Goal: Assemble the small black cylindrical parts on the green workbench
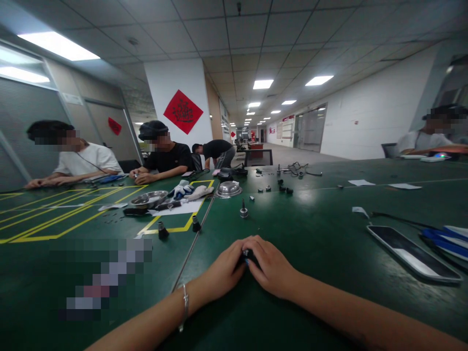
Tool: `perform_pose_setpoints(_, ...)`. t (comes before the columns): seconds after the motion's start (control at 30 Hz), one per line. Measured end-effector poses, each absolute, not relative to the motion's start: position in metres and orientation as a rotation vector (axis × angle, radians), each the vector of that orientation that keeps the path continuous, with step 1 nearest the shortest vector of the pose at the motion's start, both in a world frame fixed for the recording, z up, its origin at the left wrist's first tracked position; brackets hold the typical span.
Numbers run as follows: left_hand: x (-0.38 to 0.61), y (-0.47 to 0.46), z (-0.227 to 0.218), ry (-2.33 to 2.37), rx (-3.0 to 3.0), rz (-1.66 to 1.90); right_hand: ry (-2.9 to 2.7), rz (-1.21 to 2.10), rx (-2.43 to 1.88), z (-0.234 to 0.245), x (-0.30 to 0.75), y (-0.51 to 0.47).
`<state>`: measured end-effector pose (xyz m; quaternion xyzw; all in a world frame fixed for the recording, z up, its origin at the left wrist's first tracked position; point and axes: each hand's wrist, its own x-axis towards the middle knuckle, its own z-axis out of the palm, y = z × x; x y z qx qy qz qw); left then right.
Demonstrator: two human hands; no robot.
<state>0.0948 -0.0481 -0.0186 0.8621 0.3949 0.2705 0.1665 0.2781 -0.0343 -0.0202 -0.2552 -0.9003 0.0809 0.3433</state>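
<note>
My left hand [228, 265] and my right hand [270, 268] meet over the green table, fingers closed together around a small black part [247, 254]. Most of that part is hidden by the fingers, so its kind cannot be made out. Beyond the hands a metal piece with a thin upright stem [243, 210] stands on the table. To the left, a black cone-shaped part with a metal top [163, 230] and a similar cone-shaped part [196, 224] stand upright.
A metal bowl [149, 199], gloves [183, 189] and an overturned metal bowl [228, 189] lie ahead. Small black parts [285, 187] are scattered farther off. At right lie a phone [413, 253] and blue-white cloth [446, 239]. Several people sit around the table; one bends over behind it.
</note>
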Motion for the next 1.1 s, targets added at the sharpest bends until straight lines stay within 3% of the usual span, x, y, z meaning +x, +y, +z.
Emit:
perform_pose_setpoints(0.43,0.096,-0.053,-0.016,1.138,2.368,0.692,-2.295,0.158,-0.76,-0.021,0.276,-0.034)
perform_pose_setpoints(0.77,0.098,-0.048,-0.011,1.264,2.158,1.099,-2.165,0.226,-0.623,-0.021,0.276,-0.032)
perform_pose_setpoints(1.1,0.096,-0.04,-0.008,1.261,2.079,0.846,-2.203,0.218,-0.606,-0.019,0.277,-0.032)
